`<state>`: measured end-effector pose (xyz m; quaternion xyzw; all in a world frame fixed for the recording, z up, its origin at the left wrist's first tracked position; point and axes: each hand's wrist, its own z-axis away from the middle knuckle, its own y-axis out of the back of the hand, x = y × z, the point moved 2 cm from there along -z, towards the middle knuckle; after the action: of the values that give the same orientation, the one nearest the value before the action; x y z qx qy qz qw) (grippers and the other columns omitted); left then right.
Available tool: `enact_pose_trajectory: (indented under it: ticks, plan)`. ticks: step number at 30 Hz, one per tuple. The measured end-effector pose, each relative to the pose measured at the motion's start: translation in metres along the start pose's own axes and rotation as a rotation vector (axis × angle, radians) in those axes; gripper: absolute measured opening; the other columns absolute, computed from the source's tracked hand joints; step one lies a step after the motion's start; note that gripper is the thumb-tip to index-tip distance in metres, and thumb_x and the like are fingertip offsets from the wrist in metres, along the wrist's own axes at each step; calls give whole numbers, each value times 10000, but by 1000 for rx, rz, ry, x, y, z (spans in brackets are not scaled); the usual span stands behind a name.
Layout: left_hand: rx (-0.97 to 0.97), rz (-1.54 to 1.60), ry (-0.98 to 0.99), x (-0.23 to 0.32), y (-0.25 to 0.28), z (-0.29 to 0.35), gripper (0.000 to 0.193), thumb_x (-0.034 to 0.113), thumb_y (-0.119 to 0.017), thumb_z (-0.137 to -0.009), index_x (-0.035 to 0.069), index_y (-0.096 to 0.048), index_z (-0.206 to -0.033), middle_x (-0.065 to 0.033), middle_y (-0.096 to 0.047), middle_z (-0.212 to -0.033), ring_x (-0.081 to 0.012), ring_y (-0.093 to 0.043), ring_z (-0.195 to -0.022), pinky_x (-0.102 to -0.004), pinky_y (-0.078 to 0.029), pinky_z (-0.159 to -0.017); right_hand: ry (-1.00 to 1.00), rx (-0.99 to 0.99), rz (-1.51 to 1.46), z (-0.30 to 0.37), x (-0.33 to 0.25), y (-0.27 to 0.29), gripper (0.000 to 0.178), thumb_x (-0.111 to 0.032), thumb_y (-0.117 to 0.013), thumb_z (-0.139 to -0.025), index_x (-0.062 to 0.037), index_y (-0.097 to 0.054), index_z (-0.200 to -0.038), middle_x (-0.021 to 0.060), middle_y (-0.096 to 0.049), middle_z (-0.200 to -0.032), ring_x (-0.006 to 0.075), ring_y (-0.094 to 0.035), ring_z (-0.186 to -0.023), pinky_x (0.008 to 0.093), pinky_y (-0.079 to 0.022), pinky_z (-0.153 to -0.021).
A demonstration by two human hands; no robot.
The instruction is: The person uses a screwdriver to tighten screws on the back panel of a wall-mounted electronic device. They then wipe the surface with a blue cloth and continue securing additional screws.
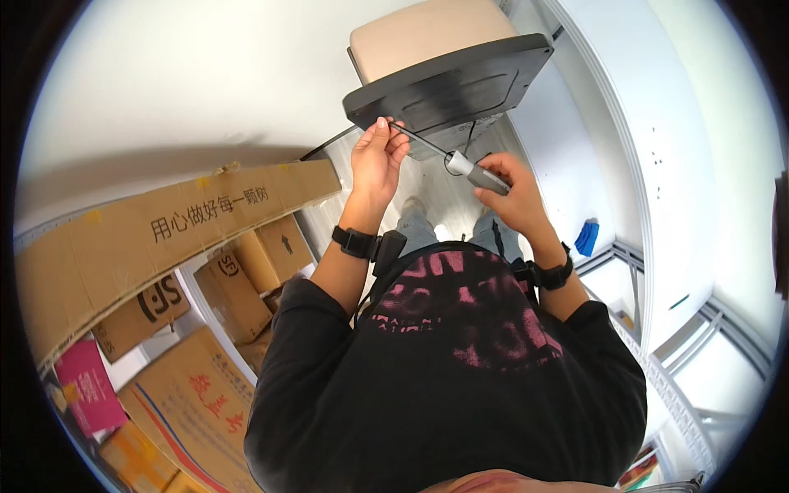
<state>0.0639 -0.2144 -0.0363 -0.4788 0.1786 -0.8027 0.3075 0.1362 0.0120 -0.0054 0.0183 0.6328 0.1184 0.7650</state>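
Observation:
My right hand (519, 195) grips the grey handle of a screwdriver (486, 178), which has a pale collar and a long thin dark shaft. That shaft slants up and left to the fingers of my left hand (376, 160), closed in a pinch around its tip; whatever else they hold is too small to make out. Just beyond the fingertips is a black panel (460, 86) with small holes near its corners and a recessed outline on its face. A beige, rounded box-like body (431, 37) is attached behind the panel. My left fingertips are close to the panel's lower left edge.
A long cardboard box (205, 205) lies at my left, above shelves with several cartons (193, 403) and a pink box (90, 386). White framing (604, 99) stands on the right, near a small blue object (587, 237). A thin dark cable (471, 135) hangs behind the screwdriver.

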Motion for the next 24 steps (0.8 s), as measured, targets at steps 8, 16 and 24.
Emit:
enact_pose_trajectory:
  ticks: [8, 16, 24]
  plan:
    - [-130, 83, 117, 26, 26, 8, 155, 194, -558, -934, 57, -600, -994, -55, -656, -908, -111, -611, -707, -251, -524, -630, -48, 177, -131, 35, -14, -71, 354, -6, -685, -736, -18, -537, -1057, 87, -635, -935, 138, -590, -883, 285, -456, -819]
    - [-179, 107, 241, 40, 28, 6, 142, 209, -566, -930, 97, -596, -1013, -5, -642, -883, -81, -570, -664, -213, -475, -579, -23, 261, -118, 43, -24, -103, 331, -21, -681, -757, -14, -520, -1046, 69, -631, -913, 121, -579, -853, 268, -447, -782]
    - [-190, 173, 329, 43, 25, -1, 142, 236, -538, -946, 111, -606, -958, 25, -605, -817, -70, -497, -613, -208, -428, -548, -72, 290, -154, 49, -36, -132, 327, -59, -675, -781, -18, -484, -1043, 87, -636, -902, 133, -583, -828, 273, -449, -752]
